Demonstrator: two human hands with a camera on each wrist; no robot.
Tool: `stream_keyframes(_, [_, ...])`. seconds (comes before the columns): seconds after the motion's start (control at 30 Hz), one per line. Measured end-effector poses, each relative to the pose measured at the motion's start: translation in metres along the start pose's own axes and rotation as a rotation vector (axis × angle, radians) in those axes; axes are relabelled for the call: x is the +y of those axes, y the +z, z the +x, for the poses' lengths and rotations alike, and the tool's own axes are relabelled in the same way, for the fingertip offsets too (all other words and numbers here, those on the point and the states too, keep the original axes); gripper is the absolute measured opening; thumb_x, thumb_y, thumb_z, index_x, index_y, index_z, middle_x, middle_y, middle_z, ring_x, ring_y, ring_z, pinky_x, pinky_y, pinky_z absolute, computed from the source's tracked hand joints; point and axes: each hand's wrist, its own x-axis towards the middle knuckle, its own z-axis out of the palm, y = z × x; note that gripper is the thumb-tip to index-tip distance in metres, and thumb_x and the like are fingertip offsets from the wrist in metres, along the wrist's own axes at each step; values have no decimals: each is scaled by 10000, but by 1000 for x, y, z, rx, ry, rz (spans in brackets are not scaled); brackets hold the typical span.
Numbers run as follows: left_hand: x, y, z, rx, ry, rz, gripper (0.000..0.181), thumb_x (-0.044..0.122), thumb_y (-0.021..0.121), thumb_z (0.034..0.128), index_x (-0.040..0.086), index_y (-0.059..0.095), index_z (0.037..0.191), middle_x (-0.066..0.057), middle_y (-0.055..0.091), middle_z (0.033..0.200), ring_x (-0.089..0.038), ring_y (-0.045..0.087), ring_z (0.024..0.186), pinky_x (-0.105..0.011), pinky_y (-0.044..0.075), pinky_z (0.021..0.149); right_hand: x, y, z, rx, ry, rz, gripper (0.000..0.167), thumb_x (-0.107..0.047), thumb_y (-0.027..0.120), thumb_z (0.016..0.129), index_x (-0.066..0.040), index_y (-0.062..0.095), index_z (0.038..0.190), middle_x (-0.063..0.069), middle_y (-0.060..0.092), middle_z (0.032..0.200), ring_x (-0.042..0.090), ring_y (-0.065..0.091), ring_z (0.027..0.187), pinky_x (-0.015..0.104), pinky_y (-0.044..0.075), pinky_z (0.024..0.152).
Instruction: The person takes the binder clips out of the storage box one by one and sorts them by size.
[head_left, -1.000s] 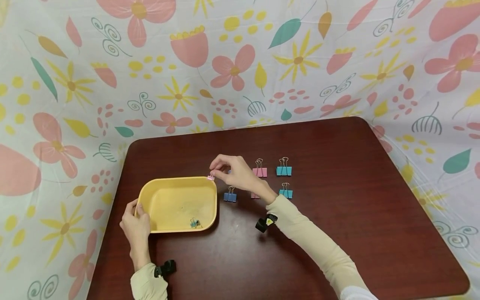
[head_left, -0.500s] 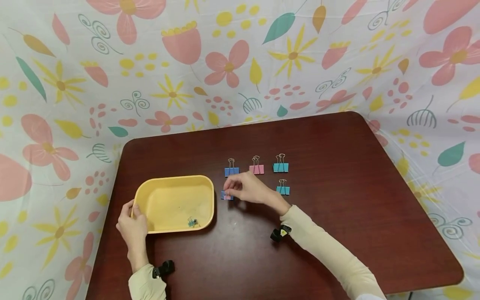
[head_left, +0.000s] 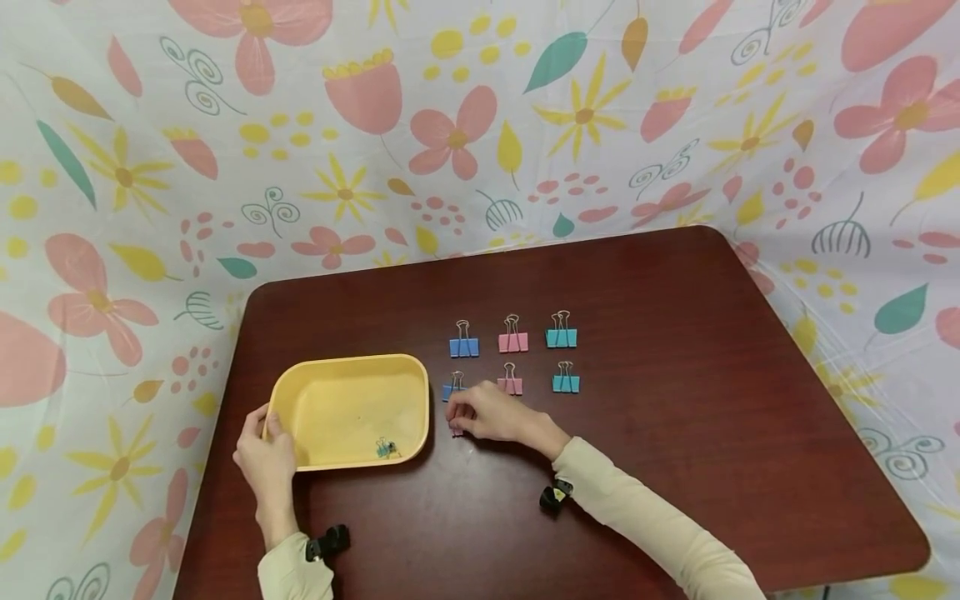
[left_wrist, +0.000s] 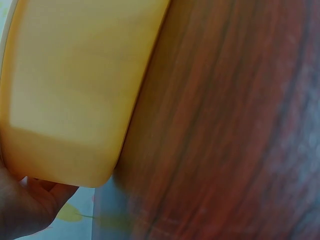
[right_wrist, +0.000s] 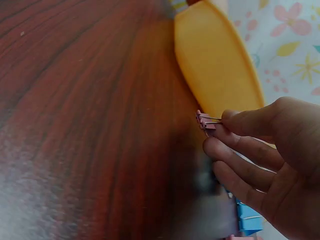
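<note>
My left hand (head_left: 266,458) grips the left end of a yellow tray (head_left: 352,362), thumb over the rim; the left wrist view shows the same hand (left_wrist: 30,205) at the tray's corner. Between thumb and fingers, my right hand (head_left: 495,412) pinches a small pink binder clip (head_left: 457,431) by its wire handles, just below the lower blue clip (head_left: 452,392). In the right wrist view this pink clip (right_wrist: 206,121) points away from the fingertips. Inside the tray, near its lower right corner, lie small clips (head_left: 385,447), one of them teal.
Right of the tray, the upper row holds a blue clip (head_left: 464,347), a pink clip (head_left: 513,342) and a teal clip (head_left: 561,337). Below them are another pink clip (head_left: 510,385) and another teal clip (head_left: 566,383). A patterned cloth (head_left: 450,208) stands behind the table (head_left: 675,375).
My right hand has moved from the tray's upper right corner, past the lower blue clip, to a spot below it, carrying the small pink clip. The left hand keeps its grip on the tray.
</note>
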Motion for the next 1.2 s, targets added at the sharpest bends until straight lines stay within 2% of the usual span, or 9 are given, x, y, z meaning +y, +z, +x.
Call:
stream_keyframes(0.2, [0,1,0,10,2,-13,329,190,485,1057,26,648,1292,-273,663,1281,-484,468,1260,-597,321,1085,2,2,0,-21,10,-29,57,-83,695,944,-95,744,970,-24,741,840,-2,604,680,141,499,641])
stream_keyframes(0.37, [1,2,1,13,20,-3,334,196,484,1058,21,649,1290,-273,667,1275,-474,514,1243,-591,362,1068,-4,-7,3,55,-29,-80,96,-134,735,928,-79,751,1005,-29,737,864,-4,579,650,150,486,629])
stream_keyframes(0.53, [0,1,2,9,6,-11,348,211,471,1061,24,643,1298,-272,657,1294,-482,472,1266,-603,343,1075,-21,-21,22,134,-100,-129,103,-204,738,934,-117,750,990,-70,720,832,-11,542,623,154,460,618])
stream_keyframes(0.7, [-1,0,0,13,7,2,349,208,473,1060,21,643,1299,-272,668,1272,-475,507,1234,-584,366,1059,-42,-28,47,121,-148,-113,102,-219,719,952,-123,744,977,-69,708,815,-10,552,648,128,447,626])
stream_keyframes(0.83, [-1,0,-1,23,16,1,345,207,481,1060,18,646,1296,-277,671,1258,-477,517,1226,-585,362,1063,-57,-26,70,77,-167,-89,103,-210,720,950,-113,743,976,-51,716,796,9,580,667,122,452,644])
stream_keyframes(0.93, [-1,1,-1,26,23,-2,343,210,486,1061,18,649,1294,-279,672,1256,-475,535,1210,-578,384,1045,-65,-20,86,2,-157,-56,137,-198,719,951,-83,744,1022,-21,746,852,37,641,729,111,474,693])
stream_keyframes(1.07, [-1,2,-1,31,34,6,335,199,493,1058,18,655,1289,-277,676,1253,-472,560,1194,-573,404,1027,-71,-3,103,-144,-131,-20,230,-177,716,954,-44,730,1141,48,771,1034,82,718,865,111,506,783])
stream_keyframes(1.2, [0,4,0,36,34,4,325,183,500,1055,15,655,1286,-279,674,1256,-474,553,1207,-578,395,1041,-72,19,110,-311,-53,-76,297,-234,718,957,-103,713,1223,20,752,1103,61,700,945,130,494,834])
